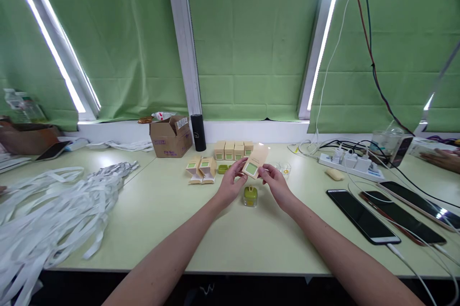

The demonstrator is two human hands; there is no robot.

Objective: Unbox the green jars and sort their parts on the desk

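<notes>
- From where I stand behind the person, the bench (230, 243) runs across in front of them, and the nearest small thing on it is a green-capped jar (250, 196), upright at 12 o'clock; the clear body looks hard, perhaps breakable, and a bit slick, so I'd take it round the sides
- Just beyond and above it, the left hand (232, 184) pinches the pale carton (256, 160) at its 9 o'clock edge, and the right hand (275, 184) has its lower corner at about 4 o'clock, both with narrow grips
- That carton, raised at 12 o'clock with its green window toward the person, looks like thin card: very light, springy along the creases, easy to dent; I'd keep to its edges and off the window
- At 11 o'clock, two open cartons (207, 168) stand side by side, flaps out, likely to tip if nudged
- Small green tray (223, 169), just beside them, looks light and stiff
- Clear pieces (285, 169) sit past the right hand at 1 o'clock; probably smooth, best lifted by the rim
- Farther off, near 12 o'clock, closed cartons (229, 150) stand in a row, seemingly firmer to grip
</notes>
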